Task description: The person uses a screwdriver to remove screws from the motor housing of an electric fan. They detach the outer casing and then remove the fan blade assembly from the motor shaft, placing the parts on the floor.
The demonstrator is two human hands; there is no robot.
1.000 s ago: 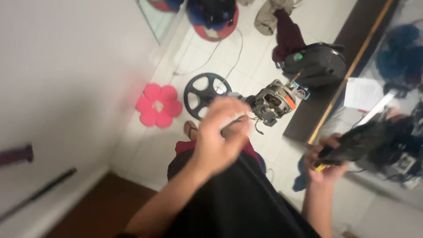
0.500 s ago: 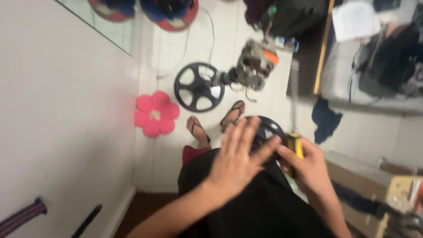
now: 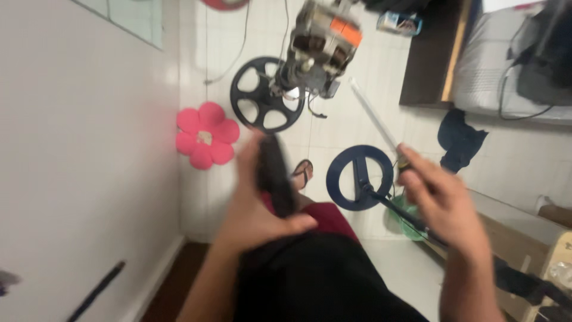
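Your left hand (image 3: 256,206) is raised in front of your lap, palm turned toward you, its fingers (image 3: 292,224) wrapped around a dark, narrow, elongated object (image 3: 275,173) that stands roughly upright. It is matte black and motion-blurred, so what it is cannot be told. Your thumb lies across its lower end.

Your right hand (image 3: 438,200) is out to the right, forearm coming up from the bottom edge, fingers closed on the handle end of a long screwdriver (image 3: 375,119). Its thin pale metal shaft slants up and left over the floor, toward the motor.

Below and between your hands lies a dark blue ring-shaped disc (image 3: 360,177) with a crossbar and a black rod running off to the lower right, flat on the white tiled floor (image 3: 357,71). Farther up the floor sits an electric motor (image 3: 322,39), bare metal with an orange part on its casing, touching a black spoked wheel (image 3: 267,94) with round cut-outs. A pink flower-shaped cushion (image 3: 205,136) lies near the white wall (image 3: 77,149). A sandalled foot (image 3: 302,173) shows just beside the black object, above your dark red and black clothing (image 3: 322,268). A dark cloth (image 3: 459,137) is crumpled on the tiles to the right.
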